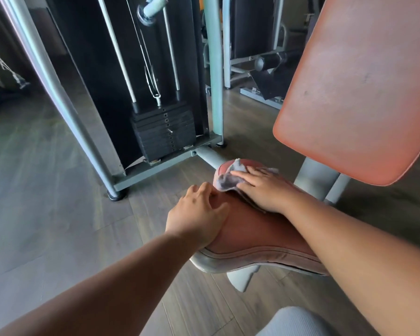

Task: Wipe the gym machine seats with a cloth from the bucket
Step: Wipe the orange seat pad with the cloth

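Note:
A reddish-brown padded seat [255,229] of a gym machine fills the lower middle of the head view. A grey cloth [226,180] lies crumpled on the seat's far end. My right hand [264,187] presses flat on the cloth with straight fingers. My left hand [197,214] rests on the seat's left edge, fingers loosely bent over the side, holding nothing. The orange backrest pad [357,93] stands tilted at the upper right. No bucket is in view.
The machine's black weight stack [165,132] with guide rods sits inside a grey-green frame [215,69] just beyond the seat. A slanted grey frame post [58,93] crosses the left. Wood-look floor [46,214] spreads left. Other machines [264,61] stand behind.

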Demonstrator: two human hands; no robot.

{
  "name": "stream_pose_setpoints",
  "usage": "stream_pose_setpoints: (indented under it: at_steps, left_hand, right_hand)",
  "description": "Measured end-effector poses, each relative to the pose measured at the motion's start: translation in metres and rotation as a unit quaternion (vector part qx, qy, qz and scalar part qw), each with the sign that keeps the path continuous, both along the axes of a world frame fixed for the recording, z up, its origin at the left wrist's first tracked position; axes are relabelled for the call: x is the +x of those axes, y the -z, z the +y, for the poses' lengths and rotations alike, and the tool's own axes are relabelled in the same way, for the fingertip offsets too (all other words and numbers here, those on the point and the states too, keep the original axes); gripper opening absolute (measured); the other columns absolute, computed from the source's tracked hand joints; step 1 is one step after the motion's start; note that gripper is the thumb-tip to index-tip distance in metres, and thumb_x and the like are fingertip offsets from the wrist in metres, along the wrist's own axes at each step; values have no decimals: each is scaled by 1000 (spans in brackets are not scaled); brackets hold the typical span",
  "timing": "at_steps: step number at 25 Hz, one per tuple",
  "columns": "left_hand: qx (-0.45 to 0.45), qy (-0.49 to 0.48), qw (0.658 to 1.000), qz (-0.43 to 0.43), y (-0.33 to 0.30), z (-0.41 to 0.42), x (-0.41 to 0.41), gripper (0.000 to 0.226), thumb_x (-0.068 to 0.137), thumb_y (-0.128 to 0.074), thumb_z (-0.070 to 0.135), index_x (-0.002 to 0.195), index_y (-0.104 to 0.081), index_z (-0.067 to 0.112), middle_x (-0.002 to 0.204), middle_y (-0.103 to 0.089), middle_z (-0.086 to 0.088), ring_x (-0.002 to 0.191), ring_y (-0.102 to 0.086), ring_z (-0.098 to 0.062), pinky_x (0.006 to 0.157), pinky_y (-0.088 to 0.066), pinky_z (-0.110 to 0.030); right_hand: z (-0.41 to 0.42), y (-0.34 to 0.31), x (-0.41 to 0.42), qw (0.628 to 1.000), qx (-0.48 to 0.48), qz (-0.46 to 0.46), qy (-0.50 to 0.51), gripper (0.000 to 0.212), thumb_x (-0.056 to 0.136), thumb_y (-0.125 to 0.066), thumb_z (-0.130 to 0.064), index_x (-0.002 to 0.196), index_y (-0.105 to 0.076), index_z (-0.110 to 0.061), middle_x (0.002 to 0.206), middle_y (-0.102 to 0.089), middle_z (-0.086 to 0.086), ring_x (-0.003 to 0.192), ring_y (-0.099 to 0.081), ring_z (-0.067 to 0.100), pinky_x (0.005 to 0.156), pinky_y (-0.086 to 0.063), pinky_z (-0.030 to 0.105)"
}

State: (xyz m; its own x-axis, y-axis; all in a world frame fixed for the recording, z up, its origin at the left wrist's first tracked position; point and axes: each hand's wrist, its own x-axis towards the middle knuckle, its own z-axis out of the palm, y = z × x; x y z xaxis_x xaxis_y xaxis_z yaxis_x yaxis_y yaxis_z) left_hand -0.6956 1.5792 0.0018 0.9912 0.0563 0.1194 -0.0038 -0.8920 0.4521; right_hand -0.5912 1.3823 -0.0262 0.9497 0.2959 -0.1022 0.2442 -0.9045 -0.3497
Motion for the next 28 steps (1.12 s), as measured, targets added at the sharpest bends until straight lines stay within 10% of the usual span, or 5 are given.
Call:
stream_pose_setpoints:
  at_steps: [5,10,21,28]
  left_hand:
    - [-7,-1,1000,2,0,0,0,54,67,-33,66,110,-52,41,119,-54,9,105,-56,-19,79,-41,-35]
    - [-7,8,1000,4,2,3,1,53,67,-34,67,110,-51,42,119,-54,6,105,-56,-23,77,-39,-37]
    - [-47,16,999,22,2,6,2,48,68,-37,63,107,-52,40,111,-51,7,98,-55,-22,75,-37,-36]
    - [29,67,975,210,-36,17,-6,55,82,-39,64,135,-37,49,135,-48,6,114,-57,-25,82,-45,-39]
  right_hand:
    - [17,-19,36,990,-35,62,124,60,92,-21,-60,151,-16,-54,167,-7,-9,151,-12,29,120,-12,55]
    - [5,-5,-24,999,-18,27,15,65,81,-14,-74,146,-15,-64,167,-10,-8,153,-8,23,121,-1,45]
    - [-80,15,-90,944,-66,-30,323,64,85,-17,-50,140,-44,-32,149,-47,6,122,-50,41,103,-41,50]
    - [-31,-39,-127,928,-174,28,329,42,95,-43,-35,125,-60,-10,131,-59,20,112,-57,39,97,-43,46]
